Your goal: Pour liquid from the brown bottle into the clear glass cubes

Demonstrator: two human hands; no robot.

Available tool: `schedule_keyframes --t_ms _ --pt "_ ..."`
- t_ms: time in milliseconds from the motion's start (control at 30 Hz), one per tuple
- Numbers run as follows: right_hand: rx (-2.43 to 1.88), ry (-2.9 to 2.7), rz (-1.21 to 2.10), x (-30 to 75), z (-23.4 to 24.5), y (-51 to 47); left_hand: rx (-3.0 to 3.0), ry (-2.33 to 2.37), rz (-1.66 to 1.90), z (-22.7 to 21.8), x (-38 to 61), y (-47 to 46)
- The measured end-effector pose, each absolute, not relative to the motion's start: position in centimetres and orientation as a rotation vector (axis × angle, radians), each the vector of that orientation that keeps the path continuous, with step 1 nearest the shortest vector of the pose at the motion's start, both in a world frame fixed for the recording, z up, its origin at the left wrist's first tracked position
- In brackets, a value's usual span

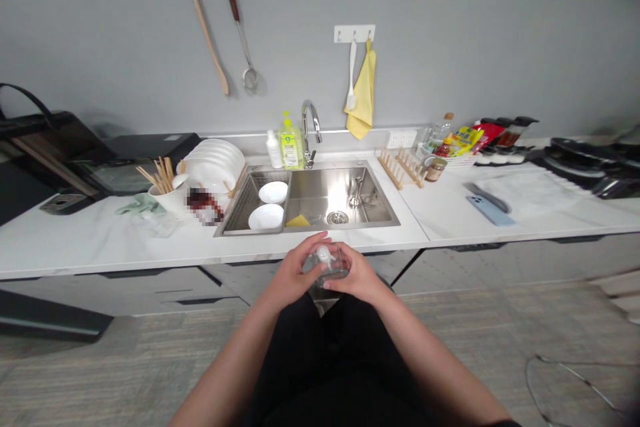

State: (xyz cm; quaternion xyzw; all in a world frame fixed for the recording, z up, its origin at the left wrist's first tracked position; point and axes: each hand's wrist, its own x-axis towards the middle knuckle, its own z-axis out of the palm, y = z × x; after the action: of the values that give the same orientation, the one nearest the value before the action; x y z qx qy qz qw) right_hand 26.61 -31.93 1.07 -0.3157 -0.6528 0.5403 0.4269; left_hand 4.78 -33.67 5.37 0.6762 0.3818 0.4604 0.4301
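My left hand (295, 273) and my right hand (361, 275) are wrapped round a clear container (334, 269) from both sides, in front of the counter's edge. A small white piece (325, 254) shows at the top of this container; its exact kind I cannot make out. Just beyond my hands lies the steel sink (325, 193). In its left part two white bowls (273, 193) rest in a wire rack, and a yellow sponge or cloth (299, 221) lies at the near edge of the basin.
Behind the sink stand a tap (307, 133), a green soap bottle (290, 145) and a white bottle (273, 150). White plates (215, 163) and a holder with chopsticks (167, 200) are at left. A wooden rack (403, 170), jar (436, 169) and phone (490, 209) lie right.
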Motion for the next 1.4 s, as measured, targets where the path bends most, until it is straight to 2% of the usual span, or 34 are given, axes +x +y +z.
schedule_keyframes --t_ms 167,400,567,667,933,1133,1400 --pt "-0.805 -1.689 1.298 26.4 1.1 -32.5 1.802 1.257 1.232 5.7 4.9 -33.6" --pt "-0.909 -1.707 1.164 26.2 0.8 -32.7 1.864 1.183 1.190 6.1 3.5 -34.0" --pt "-0.985 -1.698 1.112 25.8 0.4 -32.8 1.675 1.333 1.427 5.0 3.4 -32.7" --pt "-1.024 -1.685 1.094 26.0 0.3 -32.7 1.613 1.317 1.539 5.6 3.5 -32.3" --pt "-1.093 -1.702 1.006 26.6 0.4 -32.6 1.639 1.299 1.515 7.4 2.5 -31.8" --pt "-1.110 -1.720 0.987 26.4 0.4 -32.5 1.533 1.278 1.541 6.4 2.7 -31.9" --pt "-1.116 -1.697 0.948 27.5 -1.3 -31.9 1.034 1.033 1.869 3.5 0.8 -32.4"
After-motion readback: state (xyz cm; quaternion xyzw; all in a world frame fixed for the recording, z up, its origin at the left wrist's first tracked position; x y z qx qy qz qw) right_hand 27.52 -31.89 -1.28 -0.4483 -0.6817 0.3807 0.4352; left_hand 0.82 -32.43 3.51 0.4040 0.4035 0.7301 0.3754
